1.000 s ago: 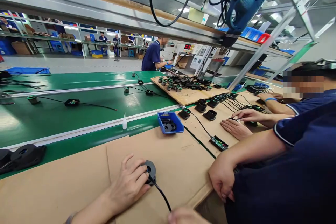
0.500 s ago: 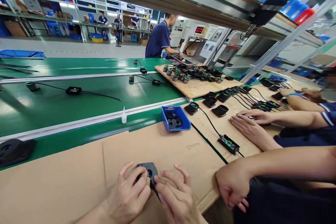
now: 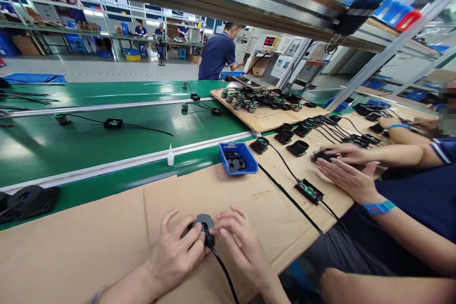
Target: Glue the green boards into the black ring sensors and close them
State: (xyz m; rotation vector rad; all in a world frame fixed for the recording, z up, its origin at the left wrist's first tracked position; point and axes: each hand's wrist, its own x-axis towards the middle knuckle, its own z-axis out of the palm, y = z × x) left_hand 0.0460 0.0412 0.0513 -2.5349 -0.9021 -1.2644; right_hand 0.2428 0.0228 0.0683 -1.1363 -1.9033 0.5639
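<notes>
My left hand pinches a black plastic housing, a flat piece with a round opening in its middle. A black cable runs from its lower side toward the bottom edge of the view. On the other side, my right hand is open, its fingers stretched out, with a fingertip at or very near the housing's right edge. Both hands are over the brown cardboard sheet. Fingers hide part of the housing.
A blue bin of black parts stands beyond my hands. To the right, a co-worker's hands handle a black part near an open circuit box. A white bottle stands by the green conveyor, which carries wired motor-like parts.
My right hand has loosened from the cable and its fingers have straightened. More cable now shows below the housing. Parts on the conveyor appear farther right; a co-worker's near arm has drawn back.
</notes>
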